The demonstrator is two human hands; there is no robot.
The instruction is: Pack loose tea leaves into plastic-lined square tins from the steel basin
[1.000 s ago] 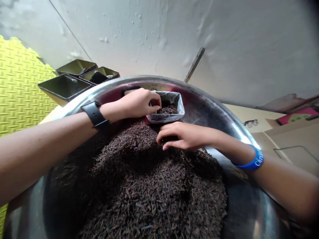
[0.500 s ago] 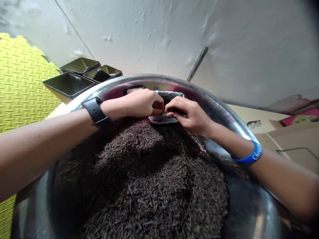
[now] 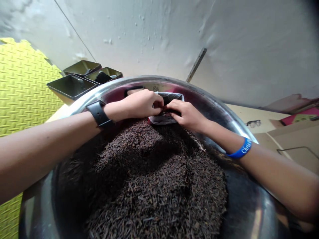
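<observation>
Dark dried leaves (image 3: 159, 179) lie heaped in a big round metal basin (image 3: 249, 199). At the basin's far side stands a small container with a pale lining (image 3: 171, 96), its mouth partly covered by my hands. My left hand (image 3: 146, 103), below a dark watch, is curled over the container's left part with thumb and fingers together. From the right, my right hand (image 3: 185, 114) reaches over the opening, fingers bent together near the left fingertips. Whatever either hand pinches is too small and hidden to make out.
Three open dark tins (image 3: 72, 87) stand beyond the basin's left rim, near a yellow foam mat (image 3: 22, 86). Glasses (image 3: 253, 123) and cardboard (image 3: 296, 136) lie at the right. A wall rises behind, with a metal bar (image 3: 196, 64) against it.
My right hand and its blue wristband have shifted slightly left, and its fingers reach closer to my left fingertips. My left hand stays nearly in place.
</observation>
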